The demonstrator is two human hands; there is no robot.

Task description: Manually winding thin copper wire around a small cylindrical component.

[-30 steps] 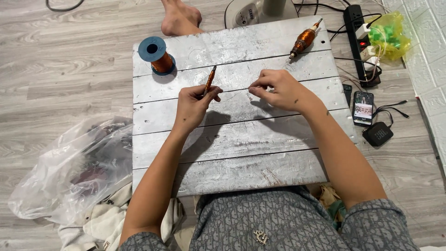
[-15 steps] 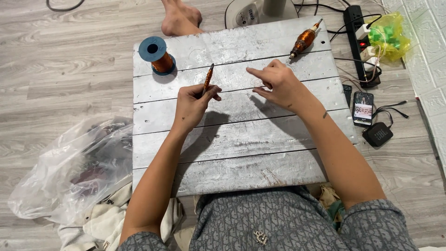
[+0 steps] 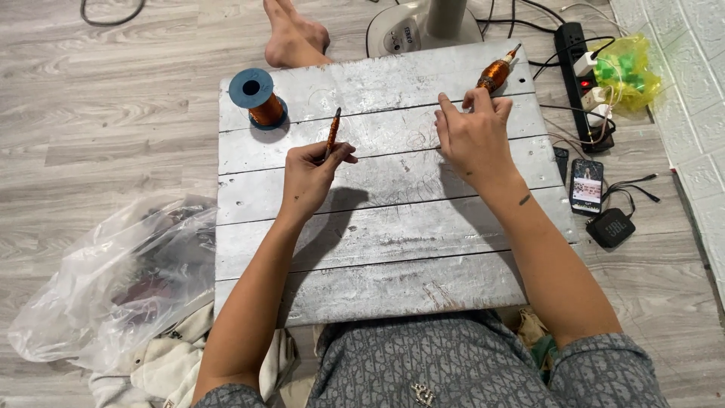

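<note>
- Right hand (image 3: 474, 140) has moved from frame centre toward the upper right; fingertips now touch the copper-wound rotor (image 3: 495, 74), not gripping.
- Left hand (image 3: 311, 172) stays pinched on the thin copper rod (image 3: 331, 134), centre-left.
- Wire spool (image 3: 257, 98) sits untouched, upper left of the grey board (image 3: 393, 227).

Silver-grey board (image 3: 393, 227); at ten o'clock my copper spool (image 3: 258, 98), blue-capped; copper-orange coil (image 3: 495, 74) at one o'clock.

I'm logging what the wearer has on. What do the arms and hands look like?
Both arms are bare to the upper arm, with grey patterned short sleeves. The left hand and right hand wear no gloves or rings; a small dark mark sits on the right forearm.
</note>
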